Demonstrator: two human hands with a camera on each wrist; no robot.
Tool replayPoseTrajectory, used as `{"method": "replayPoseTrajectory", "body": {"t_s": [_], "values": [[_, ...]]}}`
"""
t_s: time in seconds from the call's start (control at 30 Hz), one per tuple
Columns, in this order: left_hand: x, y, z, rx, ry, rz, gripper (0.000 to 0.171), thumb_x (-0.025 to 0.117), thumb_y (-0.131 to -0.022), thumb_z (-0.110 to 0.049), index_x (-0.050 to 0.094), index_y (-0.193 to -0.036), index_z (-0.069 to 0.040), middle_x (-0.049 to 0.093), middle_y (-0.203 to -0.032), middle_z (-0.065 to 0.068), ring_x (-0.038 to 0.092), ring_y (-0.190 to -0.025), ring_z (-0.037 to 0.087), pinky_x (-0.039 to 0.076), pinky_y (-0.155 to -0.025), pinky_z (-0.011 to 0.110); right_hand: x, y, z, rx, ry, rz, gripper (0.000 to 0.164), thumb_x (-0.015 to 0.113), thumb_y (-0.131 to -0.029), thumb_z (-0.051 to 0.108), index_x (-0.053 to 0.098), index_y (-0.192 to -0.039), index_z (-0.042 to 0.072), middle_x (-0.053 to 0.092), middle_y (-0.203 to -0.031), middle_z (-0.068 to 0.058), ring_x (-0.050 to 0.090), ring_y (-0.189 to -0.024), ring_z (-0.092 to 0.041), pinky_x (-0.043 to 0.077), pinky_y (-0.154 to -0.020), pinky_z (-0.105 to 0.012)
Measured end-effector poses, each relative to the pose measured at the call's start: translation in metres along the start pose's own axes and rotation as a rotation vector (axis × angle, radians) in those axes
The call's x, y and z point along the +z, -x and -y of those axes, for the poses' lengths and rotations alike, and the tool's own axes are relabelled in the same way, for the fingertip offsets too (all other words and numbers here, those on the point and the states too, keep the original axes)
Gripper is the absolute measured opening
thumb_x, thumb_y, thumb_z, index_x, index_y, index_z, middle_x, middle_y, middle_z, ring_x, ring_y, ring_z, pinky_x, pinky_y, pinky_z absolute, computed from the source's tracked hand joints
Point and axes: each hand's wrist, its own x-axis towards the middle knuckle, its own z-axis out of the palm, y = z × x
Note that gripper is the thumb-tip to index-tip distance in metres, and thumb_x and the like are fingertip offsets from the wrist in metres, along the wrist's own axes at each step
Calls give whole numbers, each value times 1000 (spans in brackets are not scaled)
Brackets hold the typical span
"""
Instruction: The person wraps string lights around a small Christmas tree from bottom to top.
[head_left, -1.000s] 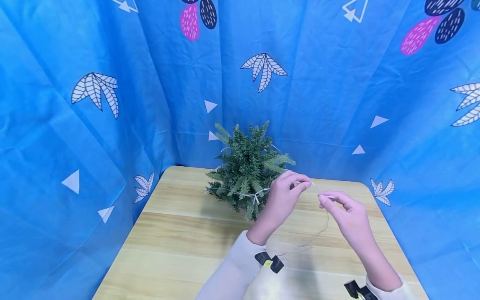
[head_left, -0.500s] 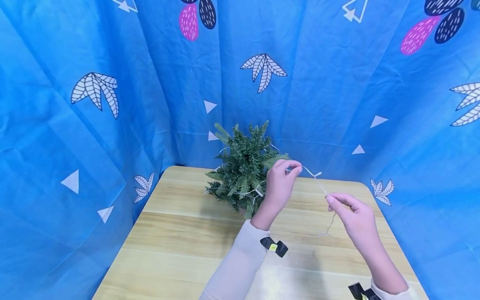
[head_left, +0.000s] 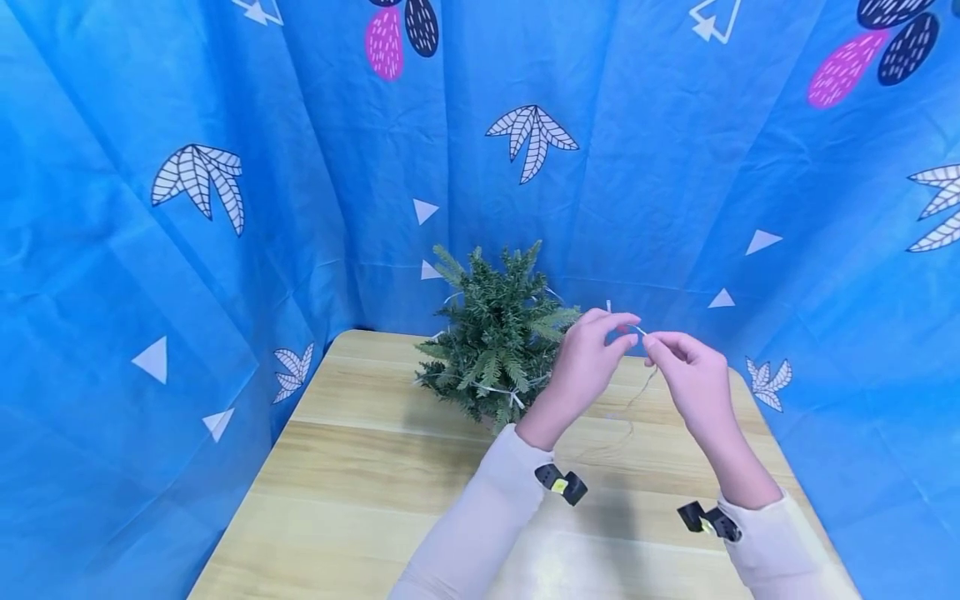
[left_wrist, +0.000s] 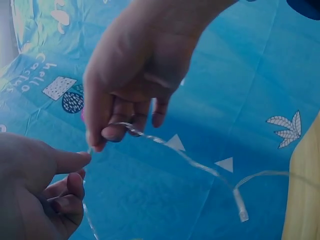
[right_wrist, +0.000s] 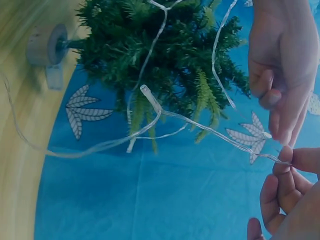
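A small artificial Christmas tree [head_left: 491, 333] stands at the back of the table, with a clear-wired string of lights [head_left: 491, 389] looped around its branches. Beside the tree's right side, my left hand [head_left: 588, 358] pinches the light string's wire between thumb and forefinger. Just to its right, my right hand [head_left: 693, 375] pinches the same wire, the two hands' fingertips nearly meeting. Loose wire hangs below the right hand. In the left wrist view a small bulb [left_wrist: 241, 205] dangles from the wire; the right wrist view shows another bulb [right_wrist: 150, 97] in front of the tree.
The pale wooden table [head_left: 337, 500] carries the tree on its round base [right_wrist: 47, 45]. A blue patterned curtain [head_left: 637, 167] surrounds the table at the back and both sides, close to its edges.
My right hand has moved up and left, closing on the left hand. My left hand first went up and left, then shifted right. The wire stretch between them has shortened.
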Motion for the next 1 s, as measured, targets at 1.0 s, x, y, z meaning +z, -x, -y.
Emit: {"method": "replayPoseTrajectory", "body": {"t_s": [1.0], "values": [[5, -36, 15, -145, 41, -272, 12, 70, -96, -22, 78, -102, -15, 74, -96, -5, 64, -85, 9, 49, -76, 22, -5, 6, -8, 40, 31, 18, 41, 64, -96, 51, 73, -113, 14, 72, -84, 11, 49, -76, -14, 37, -60, -33]]}}
